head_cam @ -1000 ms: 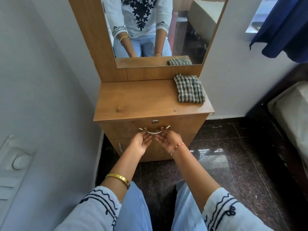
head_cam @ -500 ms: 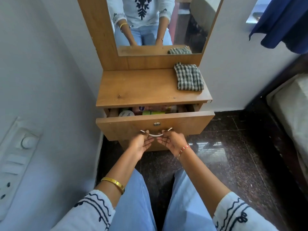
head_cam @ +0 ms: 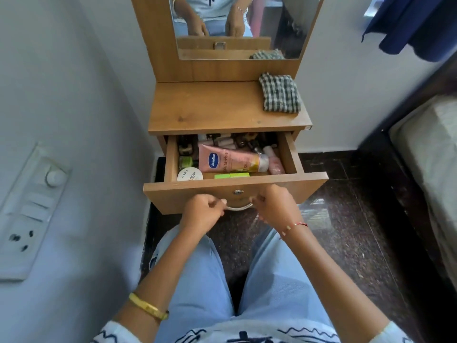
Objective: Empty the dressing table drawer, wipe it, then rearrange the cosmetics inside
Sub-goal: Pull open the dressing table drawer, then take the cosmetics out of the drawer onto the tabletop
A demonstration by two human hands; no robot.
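Drawer [head_cam: 284, 186] out — cosmetics [head_cam: 232, 159] exposed beyond hands; left hand [head_cam: 201, 214], right hand [head_cam: 277, 206] curled at handle [head_cam: 238, 207], grip unclear — cloth [head_cam: 280, 92] farther, for wiping.

A white switch panel [head_cam: 29, 209] with a round knob is mounted on the wall at the left of the frame. Dark blue fabric [head_cam: 415, 23] hangs at the upper right. A mattress edge [head_cam: 430, 149] occupies the right side, above dark speckled floor tiles [head_cam: 351, 233].
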